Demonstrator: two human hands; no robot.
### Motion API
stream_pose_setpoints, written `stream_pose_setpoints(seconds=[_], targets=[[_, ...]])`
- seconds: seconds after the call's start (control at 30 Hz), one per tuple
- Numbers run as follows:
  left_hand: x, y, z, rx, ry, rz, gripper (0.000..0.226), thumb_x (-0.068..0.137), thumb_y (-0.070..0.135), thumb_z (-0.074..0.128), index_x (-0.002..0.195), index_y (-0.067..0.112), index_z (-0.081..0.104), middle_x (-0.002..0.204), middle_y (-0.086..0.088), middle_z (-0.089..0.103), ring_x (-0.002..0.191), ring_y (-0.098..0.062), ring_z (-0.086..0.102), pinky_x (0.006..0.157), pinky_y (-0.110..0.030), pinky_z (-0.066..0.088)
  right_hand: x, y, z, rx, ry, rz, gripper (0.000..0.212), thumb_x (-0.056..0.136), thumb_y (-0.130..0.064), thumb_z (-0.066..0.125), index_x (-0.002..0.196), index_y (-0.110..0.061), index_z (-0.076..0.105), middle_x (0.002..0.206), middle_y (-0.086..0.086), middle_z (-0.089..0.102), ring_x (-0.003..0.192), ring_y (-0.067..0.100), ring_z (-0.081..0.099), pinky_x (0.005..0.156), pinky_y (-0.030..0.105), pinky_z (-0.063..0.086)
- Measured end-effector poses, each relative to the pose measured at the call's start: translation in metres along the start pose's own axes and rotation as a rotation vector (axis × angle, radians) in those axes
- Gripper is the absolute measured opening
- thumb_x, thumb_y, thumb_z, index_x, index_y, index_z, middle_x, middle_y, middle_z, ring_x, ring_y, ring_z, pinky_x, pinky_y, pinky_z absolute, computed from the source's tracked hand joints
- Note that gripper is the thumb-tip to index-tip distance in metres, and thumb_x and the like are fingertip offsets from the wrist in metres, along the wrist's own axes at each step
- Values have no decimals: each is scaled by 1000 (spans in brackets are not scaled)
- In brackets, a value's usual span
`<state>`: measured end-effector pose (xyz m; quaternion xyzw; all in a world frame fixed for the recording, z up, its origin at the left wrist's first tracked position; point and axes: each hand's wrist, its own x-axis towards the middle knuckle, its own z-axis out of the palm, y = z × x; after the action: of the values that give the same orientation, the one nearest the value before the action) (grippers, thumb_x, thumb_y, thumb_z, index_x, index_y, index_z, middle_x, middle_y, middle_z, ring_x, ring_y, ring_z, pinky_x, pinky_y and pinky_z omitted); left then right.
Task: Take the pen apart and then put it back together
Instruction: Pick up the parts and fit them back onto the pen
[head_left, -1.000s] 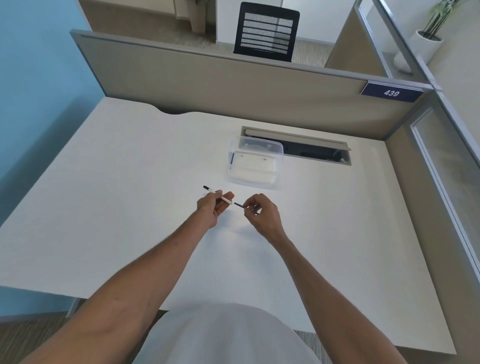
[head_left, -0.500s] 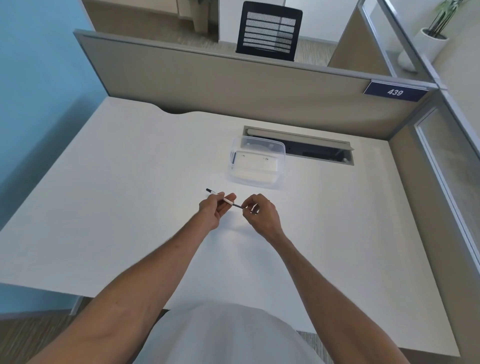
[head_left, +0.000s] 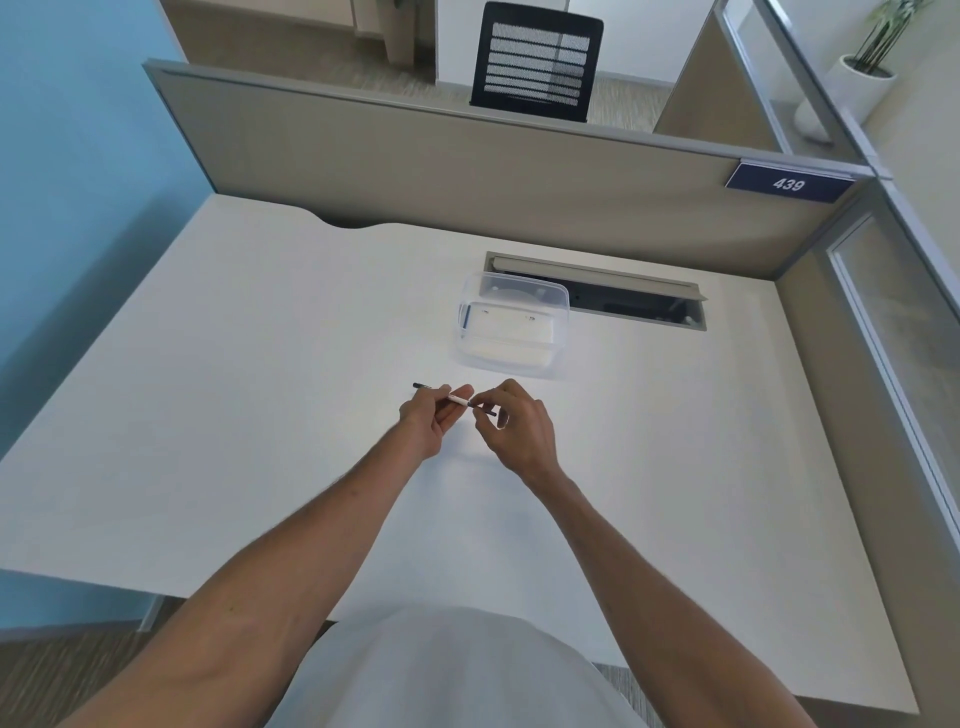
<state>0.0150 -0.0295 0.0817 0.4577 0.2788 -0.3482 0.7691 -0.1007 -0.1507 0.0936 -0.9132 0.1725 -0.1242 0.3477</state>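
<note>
A slim white pen (head_left: 457, 399) with a dark tip pointing left hangs just above the middle of the white desk (head_left: 260, 389). My left hand (head_left: 434, 423) grips the white barrel between thumb and fingers. My right hand (head_left: 514, 428) pinches the small dark end piece (head_left: 483, 410), which now touches the right end of the barrel. Whether the piece is pushed fully in is hidden by my fingers.
A clear plastic box (head_left: 511, 325) stands just behind my hands, with a small dark item at its left wall. Behind it is an open cable slot (head_left: 623, 301) in the desk. A beige partition (head_left: 467, 176) closes the back and right sides.
A second ago the dark piece in my right hand was apart from the barrel. My right hand moved left and brought it against the barrel's end.
</note>
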Motion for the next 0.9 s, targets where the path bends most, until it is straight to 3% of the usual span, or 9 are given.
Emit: stream_pose_setpoints(seconds=[0.07,0.2,0.37,0.5,0.73,0.83,0.9], targets=[[0,1,2,-7,-15,-8,15,105,-1,58,120,1,60,112,-22,82,88,-24,82,60,-26,66,1,-5,-3,18,22,-28,17,96,-29,72,108,-37,79,100,-16,66,68,10,62,85,43,52],[-2,5,5,-31,-29,-18,23,105,-1,58,129,0,62,82,-15,84,70,-19,84,57,-23,64,5,-16,-9,42,54,-42,13,95,-26,73,102,-35,67,100,-18,69,68,10,62,88,43,52],[-4,9,8,-63,-29,-8,26,105,-1,58,131,-1,63,77,-15,83,64,-18,82,55,-23,64,8,-21,-13,44,35,-43,18,95,-28,72,107,-36,62,105,-22,70,72,8,65,91,40,50],[-4,11,7,-90,-30,-10,26,105,-1,58,130,1,62,80,-16,83,67,-19,83,57,-24,65,7,-21,-17,55,20,-43,34,93,-21,72,119,-40,60,115,-26,72,80,3,68,93,33,46],[-3,7,2,-102,-34,-22,28,104,-3,57,132,1,61,103,-20,84,80,-23,85,67,-27,69,6,-9,-16,35,38,8,40,92,-3,64,114,-36,65,112,-22,73,79,5,67,93,34,48],[-3,4,0,-97,-35,-24,18,105,-3,56,122,2,59,111,-24,81,78,-26,85,66,-30,69,5,3,-18,62,84,90,43,89,2,59,109,-36,67,107,-22,74,82,6,68,81,31,53],[-4,3,-2,-90,-44,-28,16,105,-3,56,120,2,60,101,-24,83,77,-27,85,63,-32,69,4,14,-21,101,130,208,47,87,4,53,107,-36,69,103,-23,76,85,3,68,70,29,54]])
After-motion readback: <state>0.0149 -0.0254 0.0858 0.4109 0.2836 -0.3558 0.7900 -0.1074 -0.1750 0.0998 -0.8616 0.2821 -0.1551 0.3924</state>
